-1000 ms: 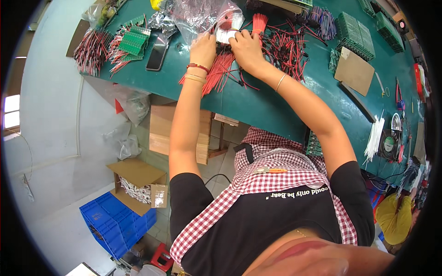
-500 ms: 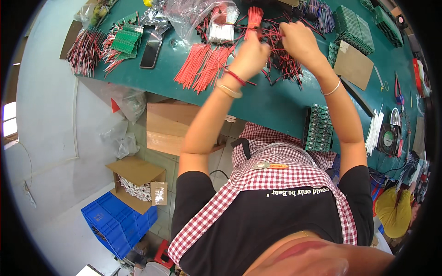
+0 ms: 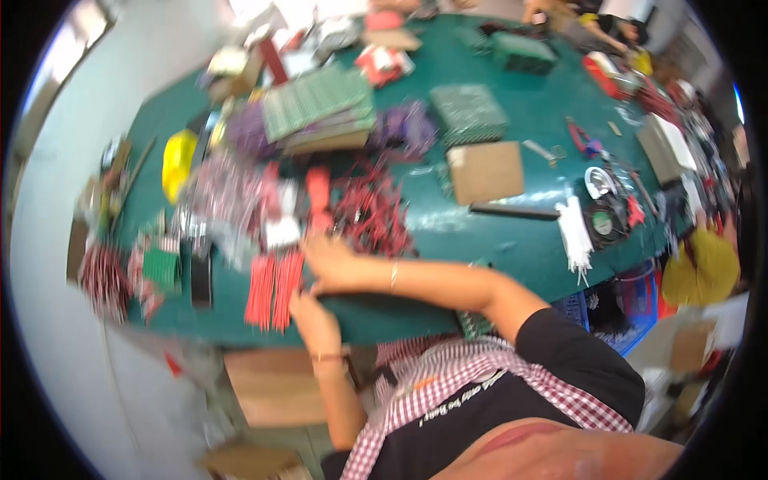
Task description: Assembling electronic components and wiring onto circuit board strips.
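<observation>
Flat on the green table lie two side-by-side groups of thin red wires (image 3: 274,290). My left hand (image 3: 314,322) is at their right edge, its fingertips touching or very near the wires; blur hides whether it grips any. Reaching across from the right, my right hand (image 3: 334,264) is just beyond it, above the upper right end of the wires, with thumb and fingers apart and nothing visible in them. Behind the right hand stands a banded red wire bundle (image 3: 318,190). To its right spreads a tangled heap of red and black wires (image 3: 372,210).
A white bundle (image 3: 282,224) and clear plastic bags (image 3: 220,200) lie left of the banded bundle. Further left are a dark phone (image 3: 202,276) and green circuit boards (image 3: 162,268). Stacked green boards (image 3: 320,104), a cardboard sheet (image 3: 486,172) and a black bar (image 3: 512,211) lie beyond.
Both hands have come away from the banded bundle and the tangled heap, nearer to me and left, to the loose red wires. The view has tilted up, showing more of the table.
</observation>
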Action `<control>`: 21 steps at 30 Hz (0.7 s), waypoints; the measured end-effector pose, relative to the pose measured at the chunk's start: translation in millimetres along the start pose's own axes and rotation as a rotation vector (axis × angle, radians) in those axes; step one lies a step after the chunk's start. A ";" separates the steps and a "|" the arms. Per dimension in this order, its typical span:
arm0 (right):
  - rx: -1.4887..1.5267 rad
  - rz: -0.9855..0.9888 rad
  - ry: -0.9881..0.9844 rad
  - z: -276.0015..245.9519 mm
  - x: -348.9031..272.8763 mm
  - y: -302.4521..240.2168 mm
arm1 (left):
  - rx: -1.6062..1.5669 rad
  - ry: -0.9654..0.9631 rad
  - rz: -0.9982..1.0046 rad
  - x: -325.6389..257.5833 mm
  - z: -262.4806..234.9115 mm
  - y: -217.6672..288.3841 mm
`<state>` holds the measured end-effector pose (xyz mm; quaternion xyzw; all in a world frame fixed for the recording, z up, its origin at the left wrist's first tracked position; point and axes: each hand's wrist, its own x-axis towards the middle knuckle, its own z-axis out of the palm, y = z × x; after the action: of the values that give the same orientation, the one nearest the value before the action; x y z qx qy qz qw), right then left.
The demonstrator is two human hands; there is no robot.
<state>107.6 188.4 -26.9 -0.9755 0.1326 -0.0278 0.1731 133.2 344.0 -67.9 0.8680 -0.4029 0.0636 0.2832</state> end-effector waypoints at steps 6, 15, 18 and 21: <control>-0.240 -0.067 0.101 21.3 -10.3 -8.8 | 0.086 -0.090 0.018 4.7 -17.4 -8.8; -0.489 0.165 0.158 -7.7 -37.5 27.2 | 0.286 0.035 0.038 14.3 -3.7 -3.6; -0.332 0.286 0.084 -41.3 -60.8 54.6 | 0.341 0.032 -0.056 22.8 -10.8 18.5; -0.261 0.261 0.089 -41.9 -66.3 76.6 | 0.137 0.054 0.062 35.3 -14.6 25.8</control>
<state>20.5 123.1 -14.6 -0.9620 0.2682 -0.0305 0.0411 139.5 315.2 -32.5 0.8706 -0.4164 0.1230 0.2316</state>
